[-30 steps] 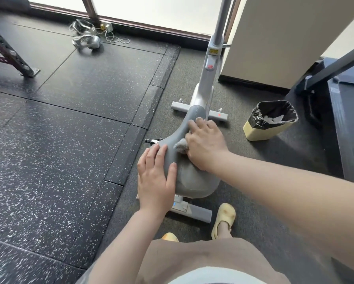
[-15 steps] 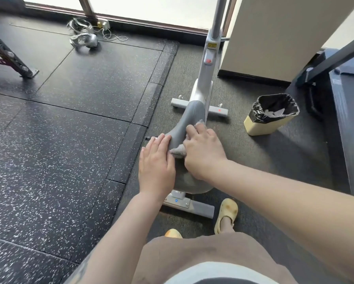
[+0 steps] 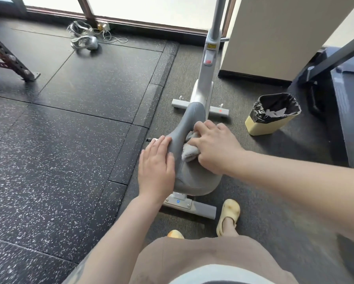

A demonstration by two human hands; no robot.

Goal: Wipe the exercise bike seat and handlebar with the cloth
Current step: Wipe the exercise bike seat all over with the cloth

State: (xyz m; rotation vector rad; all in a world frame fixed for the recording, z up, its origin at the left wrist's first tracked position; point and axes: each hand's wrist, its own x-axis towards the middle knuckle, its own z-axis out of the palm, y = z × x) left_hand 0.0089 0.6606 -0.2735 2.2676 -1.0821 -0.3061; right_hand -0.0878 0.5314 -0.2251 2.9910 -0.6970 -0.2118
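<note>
The grey bike seat (image 3: pixel 193 181) sits in the middle of the view, nose pointing away from me. My right hand (image 3: pixel 214 147) presses a crumpled grey cloth (image 3: pixel 189 153) against the seat's right side, near the narrow nose. My left hand (image 3: pixel 156 171) lies flat along the seat's left edge, fingers together. The bike's white post (image 3: pixel 207 64) rises beyond the seat and leaves the top of the frame. The handlebar is out of view.
A yellow bin (image 3: pixel 271 114) with a black liner stands to the right. The bike's base bars (image 3: pixel 189 206) lie on the floor by my feet in yellow clogs (image 3: pixel 228 216). A pale cabinet (image 3: pixel 274 37) and a dark machine (image 3: pixel 346 83) are at the right; a metal rack leg (image 3: pixel 12 60) at far left.
My right hand has slid the cloth forward along the seat towards its nose. My left hand has shifted a little forward along the left edge.
</note>
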